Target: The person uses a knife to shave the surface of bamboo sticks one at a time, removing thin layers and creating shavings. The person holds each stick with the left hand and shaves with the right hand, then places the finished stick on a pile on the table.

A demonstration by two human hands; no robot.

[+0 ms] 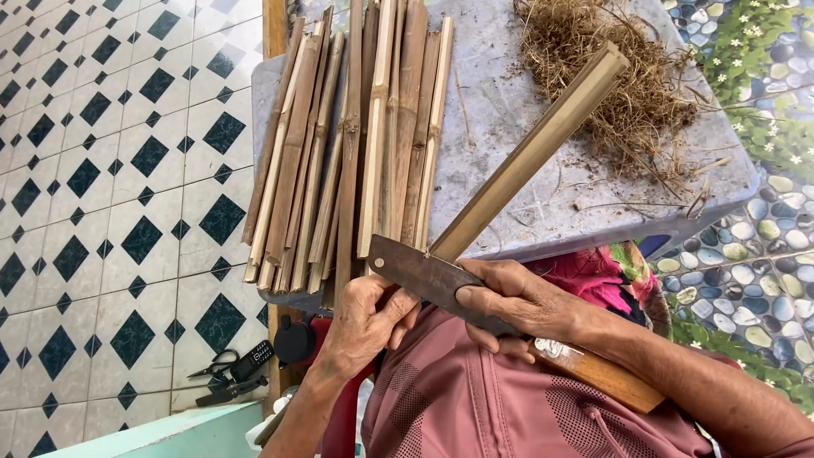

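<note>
Head view: right hand (517, 301) lower centre, grip closed round broad dark-bladed knife with wooden handle (441, 284), edge set into end of long split bamboo strip (530, 157) slanting to upper right. Left hand (365, 326) grip curled shut at strip's near end. Bundle of bamboo slats (348, 144) on grey worktop (500, 110), upper centre.

A white floor (102, 195) tiled with dark diamonds filled the frame's left. A grey table (517, 178) stood at upper centre. Pebble-patterned flooring (763, 229) ran down the right, in daylight.
</note>
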